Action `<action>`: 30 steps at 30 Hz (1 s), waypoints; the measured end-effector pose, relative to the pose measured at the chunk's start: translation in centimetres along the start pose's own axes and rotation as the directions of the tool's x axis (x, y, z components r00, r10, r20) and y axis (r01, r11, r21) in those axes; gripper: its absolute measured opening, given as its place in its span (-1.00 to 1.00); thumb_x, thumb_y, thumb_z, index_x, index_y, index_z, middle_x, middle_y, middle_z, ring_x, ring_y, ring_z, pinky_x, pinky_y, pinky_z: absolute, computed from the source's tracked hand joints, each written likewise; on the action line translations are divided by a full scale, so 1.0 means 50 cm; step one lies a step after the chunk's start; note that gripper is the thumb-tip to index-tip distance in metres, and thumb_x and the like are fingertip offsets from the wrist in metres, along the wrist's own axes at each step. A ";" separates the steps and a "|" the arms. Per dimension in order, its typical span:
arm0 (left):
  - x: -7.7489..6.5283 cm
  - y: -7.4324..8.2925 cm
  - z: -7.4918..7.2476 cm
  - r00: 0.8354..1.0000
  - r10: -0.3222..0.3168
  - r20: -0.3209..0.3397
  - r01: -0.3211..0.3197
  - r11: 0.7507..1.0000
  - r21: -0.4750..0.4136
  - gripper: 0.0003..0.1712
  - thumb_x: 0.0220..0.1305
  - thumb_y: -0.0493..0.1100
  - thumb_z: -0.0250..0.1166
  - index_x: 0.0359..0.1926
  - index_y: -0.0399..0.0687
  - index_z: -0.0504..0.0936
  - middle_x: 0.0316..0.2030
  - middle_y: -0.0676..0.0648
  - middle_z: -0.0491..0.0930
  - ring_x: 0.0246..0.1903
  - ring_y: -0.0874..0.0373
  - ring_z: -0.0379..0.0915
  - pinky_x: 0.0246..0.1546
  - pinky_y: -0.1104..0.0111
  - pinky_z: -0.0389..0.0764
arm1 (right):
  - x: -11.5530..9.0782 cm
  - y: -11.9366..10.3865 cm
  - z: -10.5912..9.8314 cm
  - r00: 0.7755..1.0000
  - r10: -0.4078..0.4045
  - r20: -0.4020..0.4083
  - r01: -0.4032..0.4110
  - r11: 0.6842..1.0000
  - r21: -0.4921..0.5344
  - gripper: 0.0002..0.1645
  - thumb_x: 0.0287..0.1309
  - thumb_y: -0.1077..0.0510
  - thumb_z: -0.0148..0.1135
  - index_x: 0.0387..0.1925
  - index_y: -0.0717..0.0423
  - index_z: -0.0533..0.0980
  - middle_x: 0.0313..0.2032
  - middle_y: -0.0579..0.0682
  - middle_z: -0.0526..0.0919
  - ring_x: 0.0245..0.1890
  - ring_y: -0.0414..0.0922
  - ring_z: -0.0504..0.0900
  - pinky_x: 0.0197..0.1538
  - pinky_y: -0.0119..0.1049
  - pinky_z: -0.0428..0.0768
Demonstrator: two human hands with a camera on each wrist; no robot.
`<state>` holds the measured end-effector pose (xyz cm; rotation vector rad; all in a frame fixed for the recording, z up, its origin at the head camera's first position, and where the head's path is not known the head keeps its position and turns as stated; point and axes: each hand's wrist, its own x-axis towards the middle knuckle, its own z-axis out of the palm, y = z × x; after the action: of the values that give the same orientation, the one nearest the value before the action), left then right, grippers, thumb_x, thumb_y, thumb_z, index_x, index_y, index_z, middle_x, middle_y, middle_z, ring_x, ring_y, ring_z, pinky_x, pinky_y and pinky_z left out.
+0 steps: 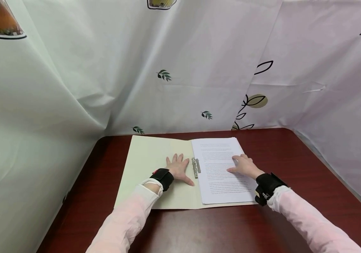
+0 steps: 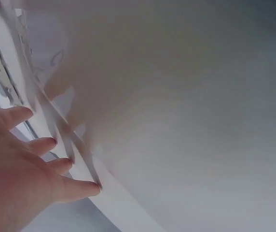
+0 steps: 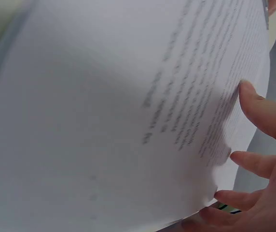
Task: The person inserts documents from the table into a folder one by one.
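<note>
A cream folder (image 1: 145,158) lies spread out on the table, with a metal clip (image 1: 195,168) along its middle. On its right half sits a stack of printed paper (image 1: 215,175). My left hand (image 1: 178,169) rests on the bare left cover, fingers spread, thumb pointing toward the clip. In the left wrist view its fingertips (image 2: 93,188) meet the pale cover. My right hand (image 1: 246,167) touches the paper near its right edge with fingers apart. From the right wrist, the thumb (image 3: 256,104) and fingertips press on the printed top sheet (image 3: 104,135).
A dark red wooden table (image 1: 82,196) carries the folder, which lies near its far side. White cloth (image 1: 180,52) with leaf prints hangs behind the table and along both sides. Each wrist wears a black strap (image 1: 164,178).
</note>
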<state>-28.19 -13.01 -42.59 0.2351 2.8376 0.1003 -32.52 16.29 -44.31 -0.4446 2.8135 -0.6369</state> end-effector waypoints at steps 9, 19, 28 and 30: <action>-0.054 -0.134 -0.071 0.992 -0.044 -0.121 0.028 0.992 -0.126 0.13 0.02 0.18 0.56 0.46 -0.28 0.27 0.47 -0.45 0.07 0.48 -0.45 -0.14 0.35 -0.42 -0.09 | 0.000 0.019 0.006 0.999 -0.045 0.003 0.045 0.999 -0.012 -0.15 0.24 0.03 0.40 0.33 0.52 0.31 0.29 0.65 0.22 0.21 0.59 0.28 0.20 0.34 0.35; -0.135 -0.287 -0.112 0.944 -0.277 -0.180 0.227 0.940 -0.254 0.19 0.12 0.11 0.52 0.45 -0.49 0.06 0.36 -0.58 0.08 0.38 -0.53 -0.06 0.29 -0.40 0.07 | -0.008 0.019 -0.001 0.999 -0.039 -0.002 0.039 0.999 0.000 -0.14 0.21 0.03 0.42 0.31 0.53 0.32 0.25 0.65 0.26 0.17 0.56 0.31 0.16 0.31 0.38; -0.186 -0.341 -0.104 0.960 -0.258 -0.105 0.189 0.880 -0.436 0.15 0.31 0.08 0.37 0.42 -0.68 -0.09 0.27 -0.67 0.23 0.24 -0.49 0.30 0.21 -0.16 0.42 | -0.010 0.018 0.003 1.000 -0.026 0.003 0.026 0.999 0.036 -0.08 0.23 0.04 0.42 0.33 0.62 0.24 0.24 0.66 0.24 0.18 0.55 0.27 0.17 0.31 0.32; -0.190 -0.352 -0.106 0.974 -0.211 -0.087 0.139 0.852 -0.504 0.05 0.35 0.00 0.34 0.41 -0.66 -0.07 0.20 -0.65 0.31 0.15 -0.43 0.42 0.15 -0.10 0.50 | -0.008 0.016 0.003 0.999 -0.032 0.009 0.031 0.999 0.034 -0.07 0.23 0.04 0.41 0.33 0.63 0.24 0.25 0.66 0.24 0.21 0.55 0.25 0.20 0.32 0.30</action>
<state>-23.40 -32.18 -36.47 -0.1518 2.8291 0.8244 -32.30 17.08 -44.74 -0.4852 2.7879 -0.6856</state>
